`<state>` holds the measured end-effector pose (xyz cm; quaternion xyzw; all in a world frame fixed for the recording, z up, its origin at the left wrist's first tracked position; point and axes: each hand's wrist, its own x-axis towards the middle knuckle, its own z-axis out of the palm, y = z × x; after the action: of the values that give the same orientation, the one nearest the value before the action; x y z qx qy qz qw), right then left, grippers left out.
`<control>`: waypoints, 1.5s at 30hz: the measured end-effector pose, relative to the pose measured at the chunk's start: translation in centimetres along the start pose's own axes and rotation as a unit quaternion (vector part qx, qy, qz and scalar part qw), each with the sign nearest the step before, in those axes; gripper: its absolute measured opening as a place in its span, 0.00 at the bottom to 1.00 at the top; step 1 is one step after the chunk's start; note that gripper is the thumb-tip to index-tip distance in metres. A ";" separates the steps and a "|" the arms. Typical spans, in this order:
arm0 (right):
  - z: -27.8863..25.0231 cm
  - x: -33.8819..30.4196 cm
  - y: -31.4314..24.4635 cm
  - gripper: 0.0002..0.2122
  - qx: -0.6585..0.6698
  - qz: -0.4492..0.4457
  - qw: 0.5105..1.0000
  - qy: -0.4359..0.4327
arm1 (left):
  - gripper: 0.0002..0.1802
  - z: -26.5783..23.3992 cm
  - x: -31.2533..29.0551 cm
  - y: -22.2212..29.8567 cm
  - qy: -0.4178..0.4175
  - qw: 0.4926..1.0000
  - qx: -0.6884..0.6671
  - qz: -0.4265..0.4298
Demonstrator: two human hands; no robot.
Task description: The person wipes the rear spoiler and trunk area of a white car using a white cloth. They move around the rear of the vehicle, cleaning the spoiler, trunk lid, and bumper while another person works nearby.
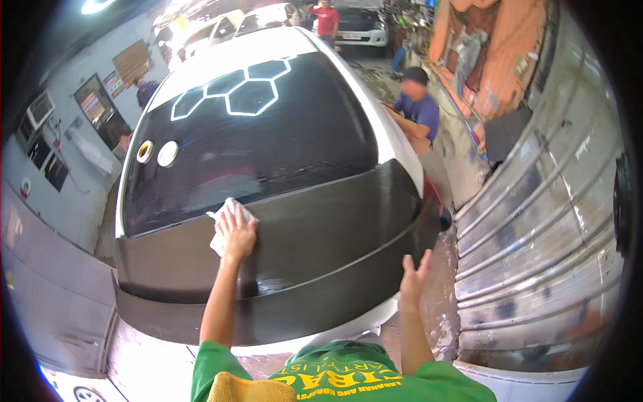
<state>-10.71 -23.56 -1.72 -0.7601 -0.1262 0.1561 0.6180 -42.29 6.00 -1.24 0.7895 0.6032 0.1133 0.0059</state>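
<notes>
My left hand [238, 234] presses a white cloth [231, 209] onto the dark, matte trunk lid [335, 214] of a white car, just below its rear window. The fingers lie over the cloth, and its edges stick out around them. My right hand [415, 278] is raised beside the right end of the dark spoiler [348, 278], fingers apart and nothing in them. A wet-looking shine shows on the trunk lid to the right of my left forearm.
Two tape rolls [167, 153] rest on the rear window [288, 127]. A person in a blue shirt [422, 110] crouches at the car's right side; another in red [327, 20] stands farther back. A ribbed metal shutter [536, 241] runs along the right, and a grey wall [63, 134] stands left.
</notes>
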 end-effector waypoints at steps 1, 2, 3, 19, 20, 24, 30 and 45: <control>-0.4 0.1 0.6 0.36 0.044 0.003 0.998 -0.048 | 0.39 0.2 -0.1 3.8 -0.008 0.999 -0.005 0.035; -1.2 -0.3 -0.5 0.37 0.074 0.018 0.993 -0.095 | 0.39 0.7 -0.3 8.0 -0.016 0.997 -0.007 0.075; -1.9 -0.2 -0.2 0.38 0.066 0.011 0.990 -0.121 | 0.39 1.4 -0.8 12.2 -0.030 0.993 -0.009 0.113; -29.9 6.8 13.7 0.31 0.138 0.205 0.968 0.046 | 0.20 11.5 7.2 45.7 -0.101 0.825 0.124 0.541; -30.7 6.0 14.1 0.31 0.146 0.208 0.965 0.068 | 0.20 10.3 6.6 46.0 -0.121 0.801 0.136 0.570; -32.4 3.6 18.1 0.27 0.152 0.253 0.951 0.089 | 0.17 5.8 3.2 42.4 -0.139 0.798 0.052 0.585; -28.6 6.5 19.1 0.26 0.169 0.202 0.965 -0.018 | 0.22 -1.8 -7.5 29.7 -0.201 0.883 -0.232 0.355; -19.0 5.3 13.1 0.20 0.046 0.093 0.943 -0.318 | 0.26 -5.7 -27.2 10.4 0.026 0.997 0.051 0.042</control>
<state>1.63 -41.33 -11.39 -0.6501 -0.2372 0.4518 0.5630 -40.11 -23.46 1.13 0.8102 0.5745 0.1028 -0.0544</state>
